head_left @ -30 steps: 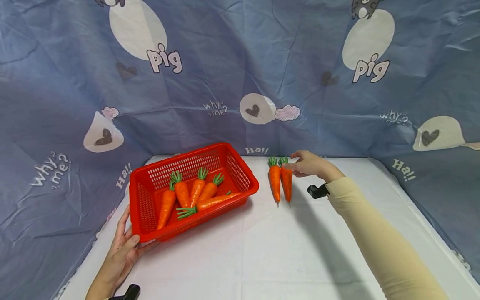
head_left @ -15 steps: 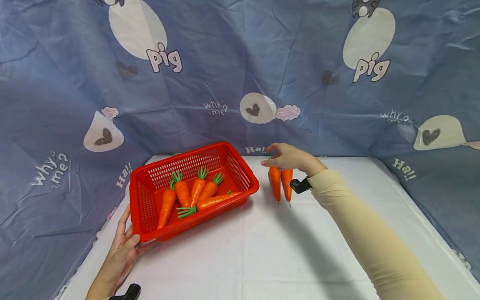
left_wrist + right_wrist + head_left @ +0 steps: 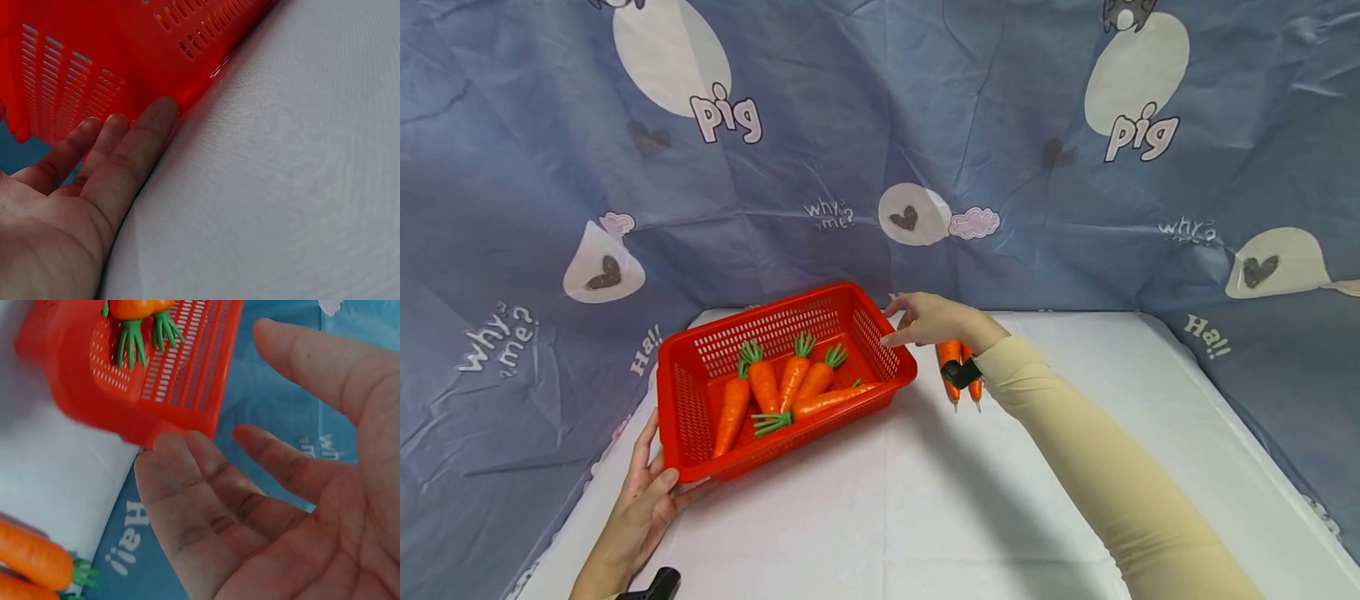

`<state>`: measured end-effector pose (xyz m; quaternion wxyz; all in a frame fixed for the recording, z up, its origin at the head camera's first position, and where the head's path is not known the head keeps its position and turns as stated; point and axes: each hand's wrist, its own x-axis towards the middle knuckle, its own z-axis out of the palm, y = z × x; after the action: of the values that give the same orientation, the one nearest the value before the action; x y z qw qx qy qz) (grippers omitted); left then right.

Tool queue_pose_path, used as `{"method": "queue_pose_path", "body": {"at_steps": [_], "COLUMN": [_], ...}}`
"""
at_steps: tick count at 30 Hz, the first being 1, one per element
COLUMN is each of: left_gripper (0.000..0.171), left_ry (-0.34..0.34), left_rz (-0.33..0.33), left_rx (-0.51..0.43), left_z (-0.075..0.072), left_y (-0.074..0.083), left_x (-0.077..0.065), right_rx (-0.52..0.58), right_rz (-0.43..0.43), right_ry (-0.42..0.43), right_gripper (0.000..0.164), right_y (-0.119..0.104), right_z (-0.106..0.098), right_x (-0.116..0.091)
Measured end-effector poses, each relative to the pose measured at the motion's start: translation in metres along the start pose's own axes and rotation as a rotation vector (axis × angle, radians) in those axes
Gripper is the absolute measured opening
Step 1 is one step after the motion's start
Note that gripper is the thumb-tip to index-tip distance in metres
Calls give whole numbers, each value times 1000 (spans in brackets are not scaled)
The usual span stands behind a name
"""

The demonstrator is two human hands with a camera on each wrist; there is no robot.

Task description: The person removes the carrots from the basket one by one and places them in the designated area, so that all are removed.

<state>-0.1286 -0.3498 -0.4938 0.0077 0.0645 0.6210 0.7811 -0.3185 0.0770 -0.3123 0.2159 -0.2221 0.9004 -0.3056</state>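
A red plastic basket with slotted walls stands at left on the white table. Inside lie several orange carrots with green tops. My left hand is at its near left corner, thumb against the rim; in the left wrist view the straight fingers touch the outer wall. My right hand reaches to the basket's right rim with nothing in it; in the right wrist view its fingers are spread, with some tips at the rim. Two more carrots lie side by side on the table, partly hidden by the right hand and wrist.
Behind the table hangs a blue printed cloth, which also comes down along both sides. A black wrist mount sits below the right wrist, and another one shows at the left wrist.
My right hand has moved left, from beside the two carrots, over them, to the basket's right rim. The left hand, the basket and the carrots have stayed in place.
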Motion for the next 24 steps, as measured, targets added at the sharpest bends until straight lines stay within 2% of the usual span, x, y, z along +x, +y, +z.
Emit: {"method": "queue_pose_path", "body": {"at_steps": [9,24], "left_gripper": [78,78], "left_ry": [5,-14], "left_rz": [-9,8], "left_rx": [7,5], "left_z": [0,0], "left_y": [1,0], "left_x": [1,0], "right_rx": [-119,-166], "right_rz": [-66,-82], "right_ry": [-61,-223], "right_gripper": [62,51], "right_y": [-10,-30], "right_z": [16,41], "right_x": [19,38]}}
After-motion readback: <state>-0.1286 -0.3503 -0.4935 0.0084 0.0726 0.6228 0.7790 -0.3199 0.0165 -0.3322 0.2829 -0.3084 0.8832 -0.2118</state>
